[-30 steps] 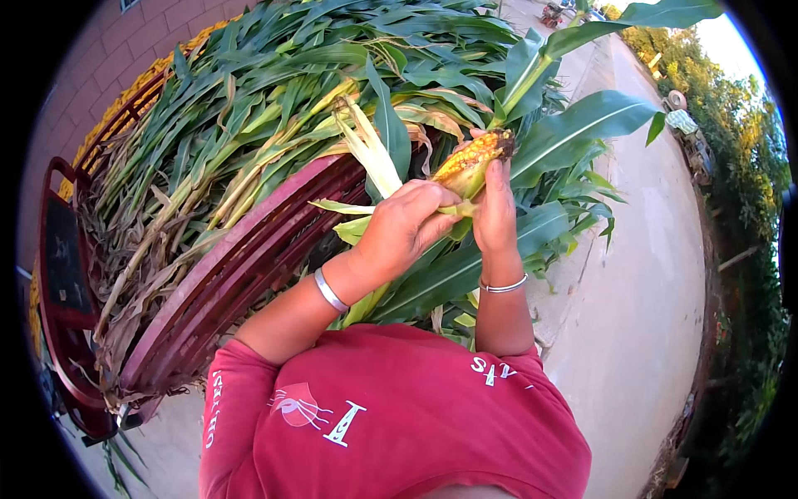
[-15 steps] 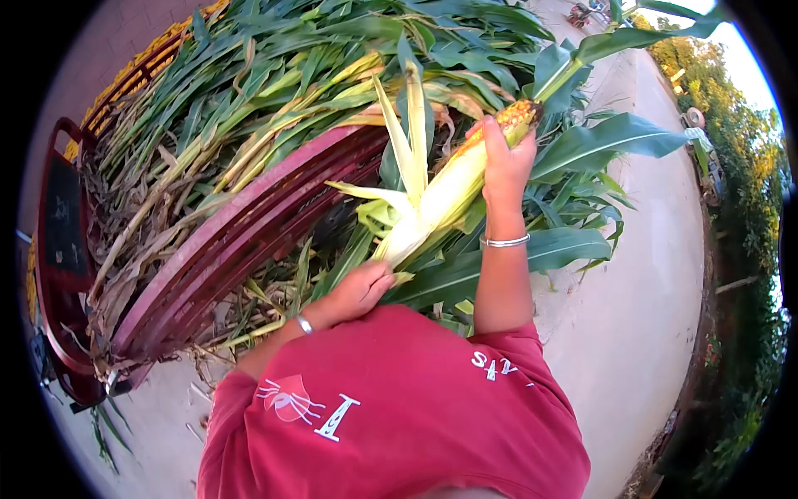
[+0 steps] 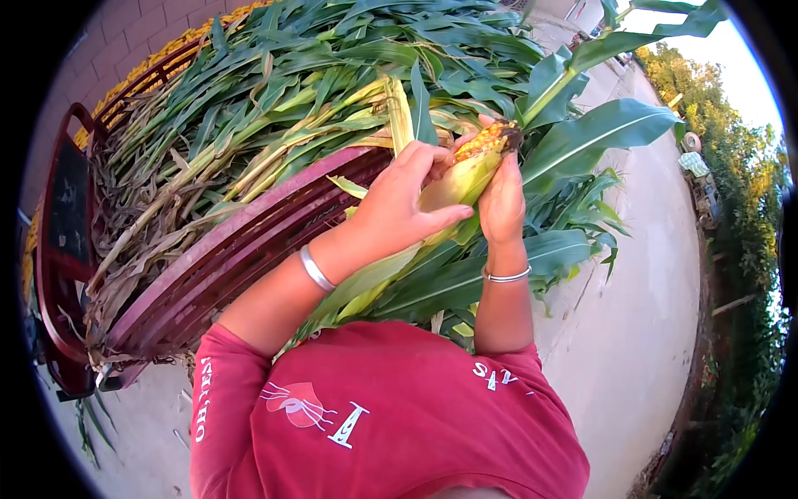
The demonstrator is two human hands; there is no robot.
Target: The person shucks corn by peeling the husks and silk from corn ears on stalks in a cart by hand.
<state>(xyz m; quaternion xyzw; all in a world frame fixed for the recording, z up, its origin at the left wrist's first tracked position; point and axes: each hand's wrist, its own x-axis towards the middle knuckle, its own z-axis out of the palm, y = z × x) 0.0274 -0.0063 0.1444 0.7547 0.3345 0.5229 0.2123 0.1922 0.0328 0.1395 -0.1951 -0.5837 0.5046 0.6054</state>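
An ear of corn point(image 3: 470, 173), still on its leafy stalk, tilts up to the right in front of my chest. Yellow kernels show at its dark tip, with pale green husk around the lower part. My right hand point(image 3: 503, 204) is wrapped round the ear's right side near the tip, fingertips showing behind it. On the other side, my left hand point(image 3: 399, 200) has its fingers curled over the husk, with the thumb lying across lower down. A peeled husk strip point(image 3: 400, 115) stands up behind my left hand.
A dark red metal cart point(image 3: 241, 241) carries a large heap of green and dry corn stalks point(image 3: 274, 108). Yellow cobs line a brick wall point(image 3: 125, 41) at the upper left. Pale pavement point(image 3: 632, 316) lies on the right, with bushes point(image 3: 740, 200) beyond it.
My left hand has risen from the ear's base, by my chest, to the husk near the tip. My right hand still holds the ear, which has shifted slightly left.
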